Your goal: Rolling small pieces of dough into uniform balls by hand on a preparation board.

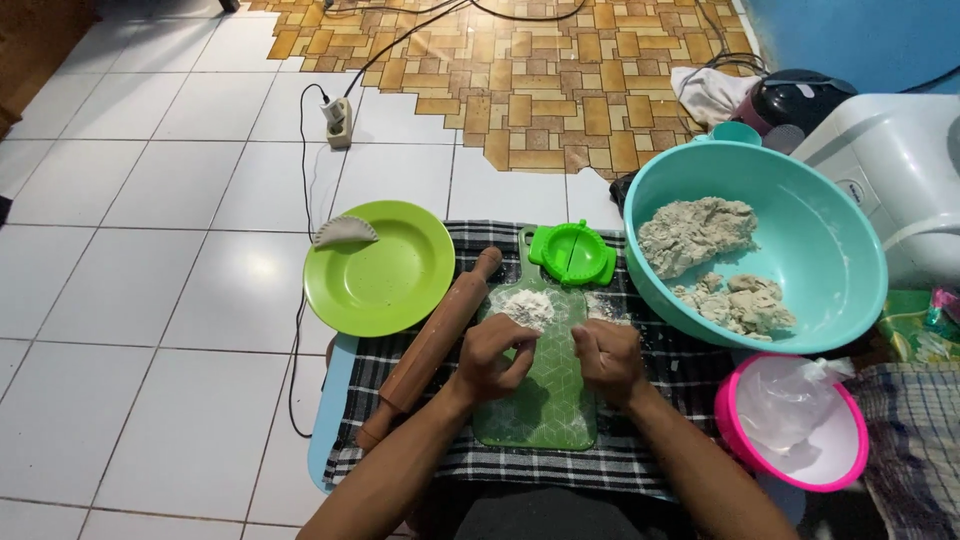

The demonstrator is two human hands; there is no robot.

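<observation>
Your left hand (495, 355) and right hand (607, 358) rest with fingers curled together on the green cutting board (545, 400), gripping nothing you can make out. Far of them lies a flour heap (525, 305); a clear plastic bag (790, 400) sits in the pink bowl (735, 420), right.

Glossy plastic plate (390, 275), wooden rolling pin (432, 345)

The scene is evenly and brightly lit from overhead, with soft light and no hard-edged shadows — only a faint dark rim under the green plate (380, 268) and the teal bowl (800, 215). The white floor tiles (150, 190) show a mild sheen, slightly washed out at upper left. Colours are saturated. The wide lens bends the tile lines near the edges — the corners curve and darken a little. Focus is fairly sharp in the centre, with slight softness toward the borders.
</observation>
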